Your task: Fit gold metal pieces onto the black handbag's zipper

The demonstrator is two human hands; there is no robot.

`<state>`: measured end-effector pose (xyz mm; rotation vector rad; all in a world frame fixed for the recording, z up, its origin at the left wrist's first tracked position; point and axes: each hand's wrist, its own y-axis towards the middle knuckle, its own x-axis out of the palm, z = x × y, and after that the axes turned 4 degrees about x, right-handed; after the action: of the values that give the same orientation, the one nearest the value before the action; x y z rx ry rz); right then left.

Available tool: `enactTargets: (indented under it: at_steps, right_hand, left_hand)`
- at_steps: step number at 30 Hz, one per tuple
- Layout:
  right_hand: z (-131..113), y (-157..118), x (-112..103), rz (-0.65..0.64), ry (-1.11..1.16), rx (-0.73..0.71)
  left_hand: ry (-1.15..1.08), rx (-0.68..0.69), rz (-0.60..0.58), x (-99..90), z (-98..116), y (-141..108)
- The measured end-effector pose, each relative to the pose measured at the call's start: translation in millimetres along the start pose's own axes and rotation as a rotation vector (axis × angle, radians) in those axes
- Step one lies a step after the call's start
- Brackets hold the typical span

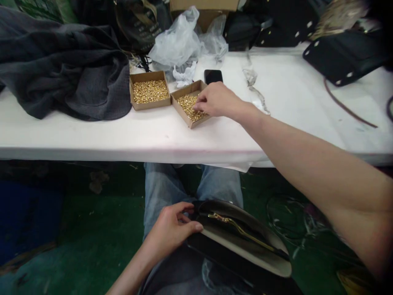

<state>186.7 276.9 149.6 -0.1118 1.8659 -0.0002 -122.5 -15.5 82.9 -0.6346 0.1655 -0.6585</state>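
A crumpled dark cloth (70, 73) lies across the left of the white worktop (123, 137), with clear plastic bags (181, 39) bunched near the back, in front of a cardboard box (204, 5). A black phone (213, 76) lies near the plastic; well to its right, black pieces with metal studs (346, 57) sit above a thin brown strip (350, 108). Tangled cables (294, 221) lie on the green floor (92, 241).
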Motion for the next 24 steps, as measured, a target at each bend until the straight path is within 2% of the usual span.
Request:
enactTargets:
  at_steps: [5,9,16,18,20,21,22,24]
  right_hand:
    - [-0.6,-13.8,3.1,0.132,0.046,0.042]
    - [3.6,-24.0,5.5,0.158,0.095,0.013]
    - [7.1,-33.9,0.6,0.221,0.177,0.038]
    - [-2.2,-47.7,-6.5,0.28,0.255,-0.002]
    - [-15.6,-73.3,-15.8,0.306,0.413,-0.026]
    - [-22.6,-90.5,-20.5,0.284,0.513,-0.017]
    - [-28.8,-110.1,-24.6,0.204,0.61,0.014]
    - [-37.9,-153.9,-29.0,-0.032,0.762,0.108]
  left_hand:
    - [0.015,0.007,-0.002,2.2,0.3,-1.9]
    - [0.049,0.052,0.004,2.9,5.3,-5.6]
    - [0.028,0.032,0.013,7.2,12.0,-7.8]
    - [0.023,0.029,0.003,7.8,12.3,-8.2]
    - [0.03,0.024,-0.009,7.1,11.9,-9.7]
    - [0.036,0.017,-0.013,6.2,11.6,-10.6]
    - [0.041,0.01,-0.016,5.0,11.3,-11.5]
    - [0.048,0.002,-0.019,2.1,10.8,-12.6]
